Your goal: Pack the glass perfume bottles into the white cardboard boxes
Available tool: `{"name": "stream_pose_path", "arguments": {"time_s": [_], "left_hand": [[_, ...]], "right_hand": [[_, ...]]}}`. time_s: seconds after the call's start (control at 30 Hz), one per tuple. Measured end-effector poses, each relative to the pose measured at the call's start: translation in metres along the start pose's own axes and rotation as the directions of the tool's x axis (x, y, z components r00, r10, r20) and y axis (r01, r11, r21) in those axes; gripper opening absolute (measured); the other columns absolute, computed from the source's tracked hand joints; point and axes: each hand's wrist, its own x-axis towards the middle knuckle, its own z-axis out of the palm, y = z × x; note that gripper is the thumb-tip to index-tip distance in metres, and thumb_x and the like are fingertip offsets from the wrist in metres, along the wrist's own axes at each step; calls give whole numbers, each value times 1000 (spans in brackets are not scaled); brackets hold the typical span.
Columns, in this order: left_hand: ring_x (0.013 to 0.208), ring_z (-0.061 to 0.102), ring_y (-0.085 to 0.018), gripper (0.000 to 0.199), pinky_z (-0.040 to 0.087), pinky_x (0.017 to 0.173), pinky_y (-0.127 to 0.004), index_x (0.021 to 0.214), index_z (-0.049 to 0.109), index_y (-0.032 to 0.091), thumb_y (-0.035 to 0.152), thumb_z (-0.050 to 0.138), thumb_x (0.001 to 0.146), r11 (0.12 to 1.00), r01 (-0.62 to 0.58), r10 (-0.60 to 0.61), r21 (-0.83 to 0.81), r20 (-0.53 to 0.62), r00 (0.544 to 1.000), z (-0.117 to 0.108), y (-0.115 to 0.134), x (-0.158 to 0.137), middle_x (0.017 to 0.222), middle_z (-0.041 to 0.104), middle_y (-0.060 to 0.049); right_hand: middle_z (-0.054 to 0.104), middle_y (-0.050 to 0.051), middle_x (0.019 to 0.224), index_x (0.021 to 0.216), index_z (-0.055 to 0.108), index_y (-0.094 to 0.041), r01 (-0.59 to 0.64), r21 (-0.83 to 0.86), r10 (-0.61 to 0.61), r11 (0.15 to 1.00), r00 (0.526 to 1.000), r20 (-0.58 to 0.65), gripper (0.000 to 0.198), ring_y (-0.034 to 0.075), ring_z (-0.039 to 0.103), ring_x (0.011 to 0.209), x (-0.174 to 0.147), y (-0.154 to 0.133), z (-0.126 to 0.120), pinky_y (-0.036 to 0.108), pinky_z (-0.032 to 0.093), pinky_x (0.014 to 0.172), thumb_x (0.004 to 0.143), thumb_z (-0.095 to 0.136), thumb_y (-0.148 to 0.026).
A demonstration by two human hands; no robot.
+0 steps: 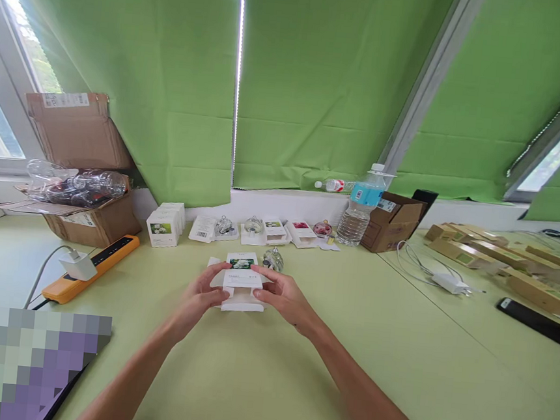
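Observation:
A small white carton (243, 277) with a green and white flower picture is between my two hands, its near end open with the flap hanging toward me. My left hand (207, 290) grips its left side, thumb at the open end and fingers along the top. On the other side my right hand (280, 294) holds the carton the same way. Just behind my right fingers sits a clear glass ornament (273, 259). Farther back stand more glass ornaments (254, 225) beside open white cartons (275, 230), one with a pink picture (302, 233).
Stacked white cartons (165, 225) stand at back left, near an orange power strip (93, 269) and a cardboard box (91, 213). A water bottle (358, 210) and a brown box (393, 221) are behind on the right. Long tan boxes (506, 256) lie farther right.

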Motion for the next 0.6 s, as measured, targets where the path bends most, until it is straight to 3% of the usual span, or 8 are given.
{"name": "stream_pose_path", "arguments": {"time_s": [0.33, 0.6], "left_hand": [[87, 60, -19, 53, 45, 72, -29, 117, 56, 29, 25, 71, 66, 1000, 16, -16, 11, 11, 1000, -1, 1, 0, 123, 58, -3], [98, 60, -23, 52, 45, 80, -32, 121, 53, 30, 29, 70, 71, 999, 18, -21, 40, 76, 997, -2, 8, -4, 129, 54, -4]], "right_hand": [[68, 6, 100, 134, 48, -25, 17, -9, -17, 1000, 1000, -2, 62, 25, 62, 94, 0, -2, 1, 40, 46, 86, 76, 69, -35], [68, 7, 100, 132, 50, -25, 19, 6, -19, 1000, 1000, 13, 62, 24, 62, 90, 0, -2, 0, 39, 47, 82, 75, 69, -36]]}}
